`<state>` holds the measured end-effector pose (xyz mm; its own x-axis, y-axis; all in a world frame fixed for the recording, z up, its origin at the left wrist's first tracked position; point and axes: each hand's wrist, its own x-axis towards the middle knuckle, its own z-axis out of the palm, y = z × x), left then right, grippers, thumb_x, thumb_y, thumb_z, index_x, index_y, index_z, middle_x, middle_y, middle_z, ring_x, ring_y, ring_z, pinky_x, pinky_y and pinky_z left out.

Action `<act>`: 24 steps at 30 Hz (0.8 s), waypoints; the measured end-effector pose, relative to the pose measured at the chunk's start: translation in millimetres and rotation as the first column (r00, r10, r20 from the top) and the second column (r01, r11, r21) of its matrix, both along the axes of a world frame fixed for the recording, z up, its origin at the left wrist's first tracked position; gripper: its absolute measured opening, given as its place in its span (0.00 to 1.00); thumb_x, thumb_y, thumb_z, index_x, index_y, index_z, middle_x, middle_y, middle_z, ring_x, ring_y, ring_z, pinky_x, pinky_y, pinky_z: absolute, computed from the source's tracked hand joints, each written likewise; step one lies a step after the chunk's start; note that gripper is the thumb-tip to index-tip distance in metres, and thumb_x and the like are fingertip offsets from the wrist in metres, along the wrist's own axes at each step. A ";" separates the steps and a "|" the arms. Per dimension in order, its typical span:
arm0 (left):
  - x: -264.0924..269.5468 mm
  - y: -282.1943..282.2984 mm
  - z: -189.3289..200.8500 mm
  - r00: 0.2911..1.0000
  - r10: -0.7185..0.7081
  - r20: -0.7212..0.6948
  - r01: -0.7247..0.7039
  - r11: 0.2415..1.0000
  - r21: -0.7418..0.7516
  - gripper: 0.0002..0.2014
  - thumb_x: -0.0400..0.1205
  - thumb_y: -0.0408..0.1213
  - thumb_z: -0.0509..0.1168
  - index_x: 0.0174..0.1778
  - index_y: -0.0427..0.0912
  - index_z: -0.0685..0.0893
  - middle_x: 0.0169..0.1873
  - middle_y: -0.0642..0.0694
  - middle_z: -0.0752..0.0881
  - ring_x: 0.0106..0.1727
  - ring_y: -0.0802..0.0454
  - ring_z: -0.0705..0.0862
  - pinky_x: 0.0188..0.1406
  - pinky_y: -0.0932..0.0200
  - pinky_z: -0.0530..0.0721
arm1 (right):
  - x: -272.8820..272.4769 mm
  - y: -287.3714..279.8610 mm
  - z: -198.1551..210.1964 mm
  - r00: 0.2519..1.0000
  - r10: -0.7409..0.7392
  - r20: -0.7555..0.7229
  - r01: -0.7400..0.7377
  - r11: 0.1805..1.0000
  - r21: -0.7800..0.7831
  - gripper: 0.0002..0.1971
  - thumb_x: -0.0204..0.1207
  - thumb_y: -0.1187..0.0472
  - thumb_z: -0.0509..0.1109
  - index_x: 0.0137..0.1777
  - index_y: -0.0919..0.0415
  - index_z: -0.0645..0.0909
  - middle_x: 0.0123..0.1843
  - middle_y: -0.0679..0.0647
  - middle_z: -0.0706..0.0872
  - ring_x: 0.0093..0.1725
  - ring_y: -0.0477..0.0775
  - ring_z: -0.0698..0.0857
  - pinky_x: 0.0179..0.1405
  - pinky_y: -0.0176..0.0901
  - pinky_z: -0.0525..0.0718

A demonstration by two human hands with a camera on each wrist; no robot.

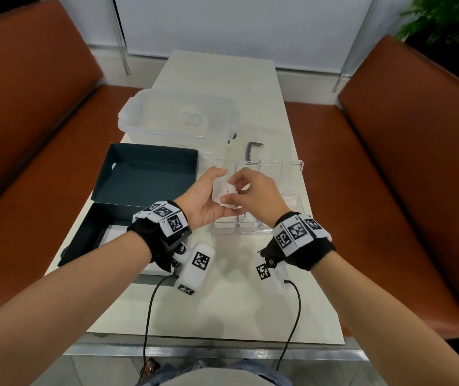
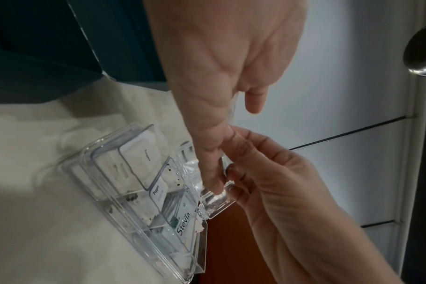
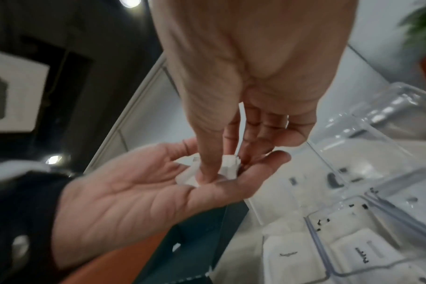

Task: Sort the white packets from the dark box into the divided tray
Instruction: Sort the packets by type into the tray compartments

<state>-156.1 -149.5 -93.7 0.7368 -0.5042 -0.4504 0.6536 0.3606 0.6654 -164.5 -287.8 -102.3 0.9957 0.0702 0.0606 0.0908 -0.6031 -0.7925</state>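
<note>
Holding a small stack of white packets (image 1: 226,195) at the centre of the head view, above the left part of the clear divided tray (image 1: 292,165). Cupping the stack in the left hand (image 1: 208,199), palm turned up, fingers (image 3: 263,165) curling loosely round it. Pinching the top packet with the right hand (image 1: 253,190), thumb and fingertips (image 3: 207,173) pressing together on the white paper at the middle of the right wrist view.

Lying open at the centre left of the head view, the dark box (image 1: 144,176), its lid (image 1: 89,238) just below it with a white sheet inside. Sitting on the pale desk (image 1: 222,302) beside the box, the tray already carrying packets in several compartments. Reading, in the left wrist view, "Stevia" (image 2: 184,224) on a packet toward the lower centre, "Pepper" (image 2: 157,189) on a smaller one above it, and a faint word on a larger packet (image 2: 144,153) further up, too blurred to make out.

Standing beyond, at the upper centre of the head view, a translucent lidded tub (image 1: 178,115), and a black hex key (image 1: 253,149) to its lower right.
</note>
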 end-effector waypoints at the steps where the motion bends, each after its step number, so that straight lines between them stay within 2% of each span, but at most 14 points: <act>1: -0.4 0.1 0.3 1.000 0.000 0.002 0.000 1.000 -0.007 0.19 0.86 0.41 0.49 0.60 0.34 0.81 0.48 0.40 0.88 0.46 0.46 0.87 0.61 0.41 0.82 | 1.3 -1.8 1.0 0.999 -0.023 -0.028 0.024 0.999 0.046 0.17 0.62 0.60 0.83 0.49 0.57 0.82 0.43 0.51 0.85 0.39 0.45 0.83 0.31 0.21 0.76; 2: -0.6 0.5 0.4 1.000 0.002 0.009 -0.002 1.000 -0.007 0.19 0.85 0.36 0.49 0.63 0.33 0.80 0.53 0.37 0.88 0.50 0.44 0.86 0.62 0.39 0.81 | 2.5 -3.9 2.0 0.998 -0.037 -0.053 0.041 0.996 0.079 0.17 0.62 0.62 0.84 0.48 0.58 0.81 0.42 0.51 0.85 0.37 0.45 0.84 0.31 0.22 0.78; 4: -0.5 1.9 -1.8 1.000 0.011 0.027 -0.011 1.000 0.006 0.19 0.83 0.29 0.48 0.67 0.30 0.77 0.61 0.32 0.85 0.54 0.39 0.86 0.62 0.38 0.84 | 4.0 -8.5 5.0 0.994 -0.048 -0.099 0.063 0.987 0.150 0.16 0.64 0.65 0.82 0.48 0.59 0.80 0.41 0.56 0.86 0.36 0.51 0.87 0.34 0.33 0.85; 6: -1.1 3.8 -4.3 0.999 0.006 0.044 -0.008 1.000 0.024 0.17 0.84 0.24 0.49 0.66 0.29 0.76 0.60 0.29 0.85 0.54 0.35 0.88 0.58 0.40 0.86 | 4.5 -14.1 8.3 0.990 -0.046 -0.134 0.076 0.969 0.233 0.12 0.68 0.68 0.79 0.48 0.61 0.80 0.40 0.61 0.87 0.35 0.57 0.88 0.36 0.45 0.88; 9: -0.8 6.5 -6.3 0.996 -0.015 0.090 0.009 0.997 0.071 0.15 0.86 0.22 0.52 0.67 0.29 0.75 0.60 0.28 0.85 0.56 0.33 0.88 0.55 0.43 0.88 | 5.8 -24.3 9.7 0.985 -0.089 -0.145 0.124 0.959 0.256 0.10 0.71 0.67 0.77 0.50 0.61 0.81 0.38 0.59 0.88 0.37 0.57 0.88 0.35 0.39 0.81; 12: 0.0 9.3 -8.2 0.987 -0.019 0.162 -0.009 0.985 0.170 0.13 0.86 0.22 0.55 0.65 0.30 0.79 0.59 0.29 0.86 0.56 0.35 0.89 0.53 0.46 0.89 | 7.3 -32.5 9.7 0.977 -0.127 -0.170 0.174 0.938 0.301 0.11 0.71 0.67 0.77 0.51 0.60 0.81 0.41 0.59 0.90 0.36 0.50 0.89 0.33 0.33 0.80; 15: 2.4 13.2 -12.3 0.973 0.010 0.232 -0.079 0.955 0.287 0.12 0.84 0.21 0.60 0.61 0.31 0.83 0.55 0.33 0.88 0.48 0.41 0.90 0.43 0.52 0.91 | 7.8 -41.2 12.7 0.975 -0.147 -0.168 0.198 0.916 0.350 0.08 0.71 0.68 0.77 0.48 0.60 0.83 0.41 0.58 0.90 0.32 0.44 0.87 0.30 0.30 0.79; 17: 4.2 16.0 -13.6 0.959 0.014 0.285 -0.119 0.927 0.355 0.10 0.82 0.20 0.64 0.58 0.32 0.84 0.50 0.35 0.88 0.41 0.45 0.86 0.39 0.56 0.90 | 9.0 -46.6 16.9 0.979 -0.124 -0.160 0.176 0.913 0.367 0.08 0.71 0.67 0.78 0.48 0.59 0.84 0.38 0.55 0.90 0.33 0.44 0.86 0.32 0.31 0.80; 20: 7.1 16.9 -13.3 0.944 0.016 0.328 -0.158 0.898 0.411 0.09 0.80 0.21 0.68 0.54 0.33 0.84 0.45 0.36 0.87 0.33 0.50 0.83 0.37 0.57 0.90 | 10.2 -48.1 21.9 0.985 -0.026 -0.171 0.082 0.940 0.332 0.11 0.71 0.66 0.78 0.52 0.58 0.85 0.37 0.54 0.90 0.34 0.42 0.86 0.33 0.30 0.81; 24: 10.1 14.0 -10.1 0.936 0.042 0.349 -0.206 0.870 0.449 0.09 0.79 0.23 0.70 0.54 0.34 0.85 0.42 0.38 0.87 0.31 0.53 0.83 0.38 0.58 0.90 | 13.4 -46.3 21.6 0.981 0.000 -0.194 0.053 0.962 0.268 0.10 0.74 0.66 0.75 0.54 0.57 0.85 0.38 0.54 0.89 0.33 0.42 0.86 0.31 0.28 0.82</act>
